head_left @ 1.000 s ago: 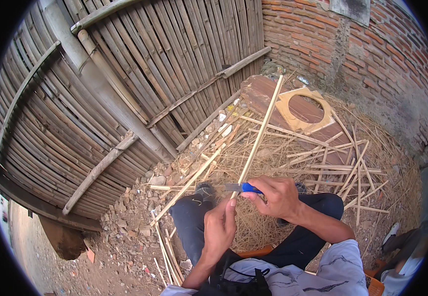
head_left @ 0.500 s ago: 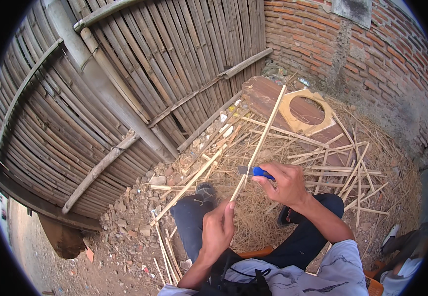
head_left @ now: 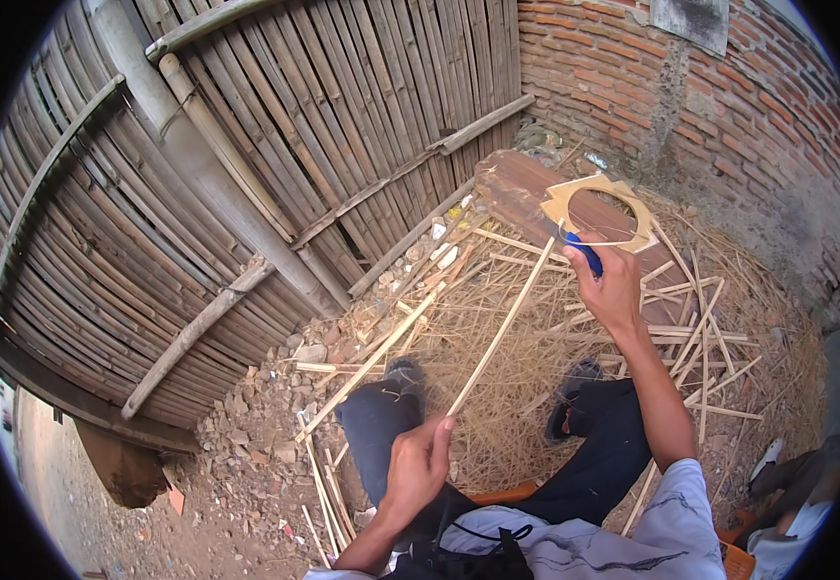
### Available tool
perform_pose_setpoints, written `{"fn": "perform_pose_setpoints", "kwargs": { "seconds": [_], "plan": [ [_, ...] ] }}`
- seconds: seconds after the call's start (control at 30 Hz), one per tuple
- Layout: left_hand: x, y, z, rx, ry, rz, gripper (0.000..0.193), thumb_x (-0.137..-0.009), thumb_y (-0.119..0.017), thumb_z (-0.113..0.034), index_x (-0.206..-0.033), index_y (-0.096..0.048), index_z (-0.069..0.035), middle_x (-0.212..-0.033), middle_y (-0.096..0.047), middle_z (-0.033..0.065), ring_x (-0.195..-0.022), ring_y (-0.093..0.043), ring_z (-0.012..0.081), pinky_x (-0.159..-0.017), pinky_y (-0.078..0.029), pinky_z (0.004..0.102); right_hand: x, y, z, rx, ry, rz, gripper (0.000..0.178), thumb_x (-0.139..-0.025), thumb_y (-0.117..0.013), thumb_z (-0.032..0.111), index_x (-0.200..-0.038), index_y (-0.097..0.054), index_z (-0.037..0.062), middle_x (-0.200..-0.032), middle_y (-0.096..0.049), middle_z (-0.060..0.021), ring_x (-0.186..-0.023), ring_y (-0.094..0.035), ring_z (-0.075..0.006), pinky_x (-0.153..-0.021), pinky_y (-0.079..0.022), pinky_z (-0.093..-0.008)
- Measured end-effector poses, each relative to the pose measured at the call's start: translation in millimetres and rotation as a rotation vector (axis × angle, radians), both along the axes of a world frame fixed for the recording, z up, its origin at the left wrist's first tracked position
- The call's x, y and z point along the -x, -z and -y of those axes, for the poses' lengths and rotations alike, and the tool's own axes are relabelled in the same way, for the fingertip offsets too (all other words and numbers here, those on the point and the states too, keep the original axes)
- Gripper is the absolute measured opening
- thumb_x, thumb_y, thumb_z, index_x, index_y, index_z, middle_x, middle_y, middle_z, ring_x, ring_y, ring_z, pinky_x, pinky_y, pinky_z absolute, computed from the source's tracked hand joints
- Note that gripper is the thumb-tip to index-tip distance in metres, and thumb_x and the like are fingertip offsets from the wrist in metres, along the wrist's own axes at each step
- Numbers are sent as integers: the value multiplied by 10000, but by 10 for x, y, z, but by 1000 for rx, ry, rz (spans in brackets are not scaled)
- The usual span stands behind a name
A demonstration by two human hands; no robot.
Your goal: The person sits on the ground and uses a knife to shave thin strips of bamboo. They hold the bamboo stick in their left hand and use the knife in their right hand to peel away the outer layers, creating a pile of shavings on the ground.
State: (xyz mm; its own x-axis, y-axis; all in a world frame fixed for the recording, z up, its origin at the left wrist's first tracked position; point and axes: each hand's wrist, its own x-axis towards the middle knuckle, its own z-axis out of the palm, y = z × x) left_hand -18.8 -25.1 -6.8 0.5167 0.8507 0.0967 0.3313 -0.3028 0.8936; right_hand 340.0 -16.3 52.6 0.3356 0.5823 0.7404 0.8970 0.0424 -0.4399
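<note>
My left hand [head_left: 417,471] is closed round the lower end of a thin pale bamboo strip [head_left: 504,331], which slants up and away to the right. At the strip's far end my right hand [head_left: 613,288] grips a knife [head_left: 584,253] by its blue handle. The grey blade lies against the strip there, partly hidden by the fingers. A fine curled shaving [head_left: 589,242] loops beside the knife and my right fingers.
Shavings [head_left: 497,425] heap between my legs. Loose bamboo strips [head_left: 700,338] lie crisscrossed at the right, others [head_left: 371,360] at the left. Beyond are a brown board [head_left: 516,184] and a tan panel with a round hole [head_left: 565,201]. A bamboo fence [head_left: 342,106] and brick wall [head_left: 613,87] stand behind.
My right hand has moved with the knife up and away along the strip, from its middle to its far end. A thin curled shaving now shows at the knife. My left hand keeps its grip.
</note>
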Motion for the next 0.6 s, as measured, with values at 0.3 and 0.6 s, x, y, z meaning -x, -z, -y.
{"fn": "perform_pose_setpoints", "kwargs": {
  "seconds": [0.3,0.6],
  "plan": [
    [374,107,-24,232,-45,-12,385,-1186,-502,-253,-1193,-767,26,-630,-534,52,-542,-493,125,-546,-414,340,-828,126,82,500,253,-274,440,-1023,-732,429,-1082,-784,-4,-807,-728,-221,-722,-675,-385,-699,-514,-468],
    [270,10,-278,477,107,224,432,-1218,-371,-343,-1305,-628,-5,-646,-571,44,-491,-510,111,-458,-385,252,-143,1440,122,1352,-342,232,409,-797,-894,419,-1090,-824,144,-1033,-813,-139,-1036,-771,-359,-848,-598,-500]
  ]
}}
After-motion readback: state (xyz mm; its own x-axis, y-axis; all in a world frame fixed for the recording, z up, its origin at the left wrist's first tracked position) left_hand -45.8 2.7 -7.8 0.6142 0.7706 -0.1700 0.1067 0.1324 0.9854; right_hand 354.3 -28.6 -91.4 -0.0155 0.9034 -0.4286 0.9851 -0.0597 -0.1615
